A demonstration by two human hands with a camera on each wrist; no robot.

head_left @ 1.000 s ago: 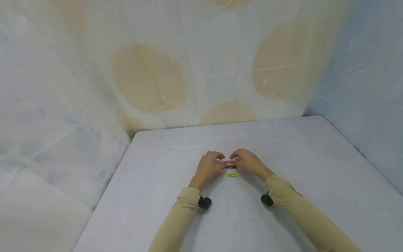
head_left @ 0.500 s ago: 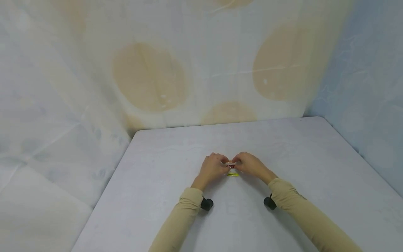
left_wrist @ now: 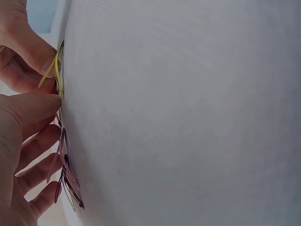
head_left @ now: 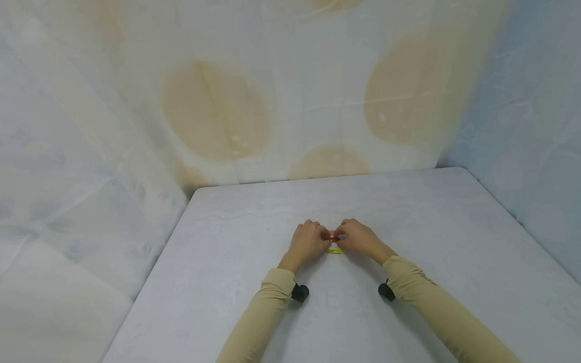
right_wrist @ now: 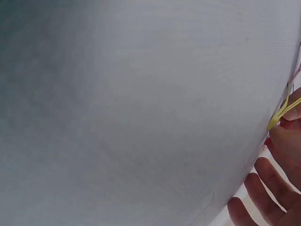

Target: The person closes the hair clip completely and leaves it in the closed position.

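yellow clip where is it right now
In the head view the yellow clip lies on the table, just nearer the person than the left hand and right hand.

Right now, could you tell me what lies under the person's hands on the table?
A yellow clip lies on the table below a red clip that both hands pinch. Anything beneath the palms is hidden.
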